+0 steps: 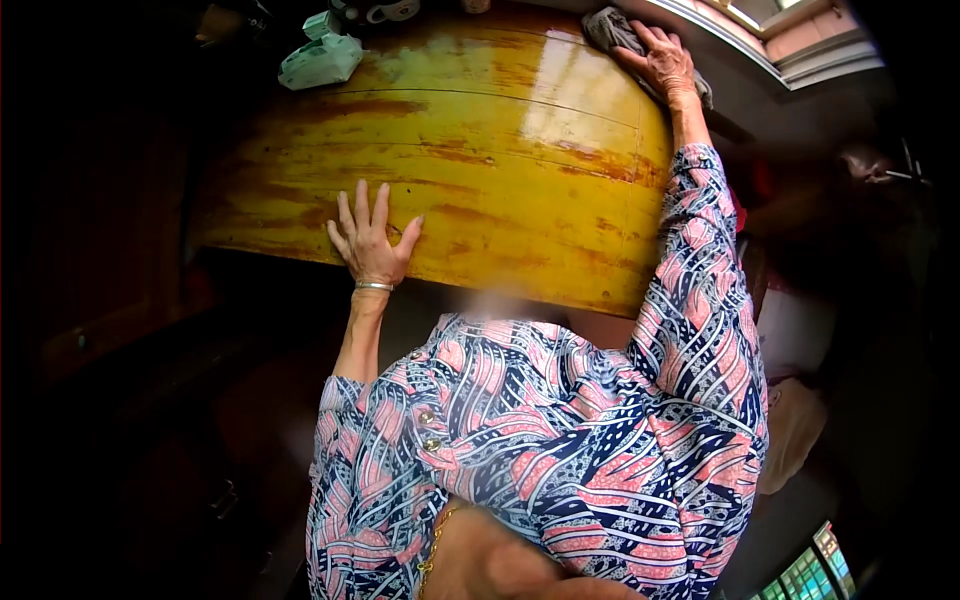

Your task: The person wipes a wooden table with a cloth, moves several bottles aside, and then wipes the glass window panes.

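A grey cloth (611, 30) is bunched at the far right corner of a varnished wooden table (480, 142). My right hand (664, 64) holds it down there, and part of the cloth hangs out past the table's right edge. With fingers spread, my left hand (373, 244) rests on the tabletop close to its near edge. Nothing is in the left hand; a silver bangle circles that wrist. The tabletop is yellow with worn brown streaks, and window light reflects off its far right part.
Towards the far left of the table sits a green and white plastic pack (322, 60), with a small box (321, 25) against it. A white mug (394, 10) stands at the far edge. Beyond the far right corner is a window frame (795, 52). The left surroundings are dark.
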`<state>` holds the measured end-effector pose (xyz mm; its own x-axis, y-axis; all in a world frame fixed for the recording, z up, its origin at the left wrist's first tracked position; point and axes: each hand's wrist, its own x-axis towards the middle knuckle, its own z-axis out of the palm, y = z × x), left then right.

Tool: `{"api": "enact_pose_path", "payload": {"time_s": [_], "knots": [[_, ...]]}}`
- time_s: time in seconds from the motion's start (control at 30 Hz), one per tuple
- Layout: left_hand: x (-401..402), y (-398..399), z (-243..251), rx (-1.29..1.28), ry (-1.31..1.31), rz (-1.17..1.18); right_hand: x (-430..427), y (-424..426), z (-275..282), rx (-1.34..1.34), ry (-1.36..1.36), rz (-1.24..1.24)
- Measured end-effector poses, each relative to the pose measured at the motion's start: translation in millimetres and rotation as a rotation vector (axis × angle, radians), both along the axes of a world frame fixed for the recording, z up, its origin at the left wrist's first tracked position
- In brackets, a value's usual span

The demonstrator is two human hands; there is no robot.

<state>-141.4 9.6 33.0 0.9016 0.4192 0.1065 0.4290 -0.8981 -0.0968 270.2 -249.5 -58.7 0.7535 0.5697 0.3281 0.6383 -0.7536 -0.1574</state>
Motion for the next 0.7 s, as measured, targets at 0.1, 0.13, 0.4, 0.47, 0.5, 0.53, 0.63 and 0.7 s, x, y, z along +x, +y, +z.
{"api": "enact_pose_path", "payload": {"time_s": [0.1, 0.13, 0.4, 0.47, 0.5, 0.53, 0.63, 0.7], "knots": [[10.3, 5.7, -6.7, -0.001, -0.030, -0.001, -8.7, 17.6, -2.3, 0.028, 0.083, -0.162], [13.8, 10.5, -11.3, -0.021, -0.048, -0.005, -17.0, 25.6, -6.0, 0.008, 0.074, -0.220], [43.1, 20.2, -36.7, 0.011, -0.090, 0.012, -148.5, 23.9, 6.7, 0.137, 0.089, -0.006], [49.7, 20.2, -40.4, 0.013, -0.101, 0.002, -191.0, 7.9, 18.1, 0.157, 0.072, 0.061], [52.6, 20.4, -44.6, 0.023, -0.107, 0.005, -210.4, 0.3, 21.3, 0.163, 0.067, 0.097], [54.9, 20.2, -46.1, 0.030, -0.103, 0.006, -230.6, -8.6, 29.4, 0.186, 0.089, 0.112], [58.4, 16.9, -43.6, 0.036, -0.070, 0.032, -279.5, -28.5, 35.5, 0.199, 0.128, 0.071], [56.9, 16.4, -42.8, 0.039, -0.077, 0.020, -299.1, -36.2, 40.9, 0.177, 0.123, 0.019]]}}
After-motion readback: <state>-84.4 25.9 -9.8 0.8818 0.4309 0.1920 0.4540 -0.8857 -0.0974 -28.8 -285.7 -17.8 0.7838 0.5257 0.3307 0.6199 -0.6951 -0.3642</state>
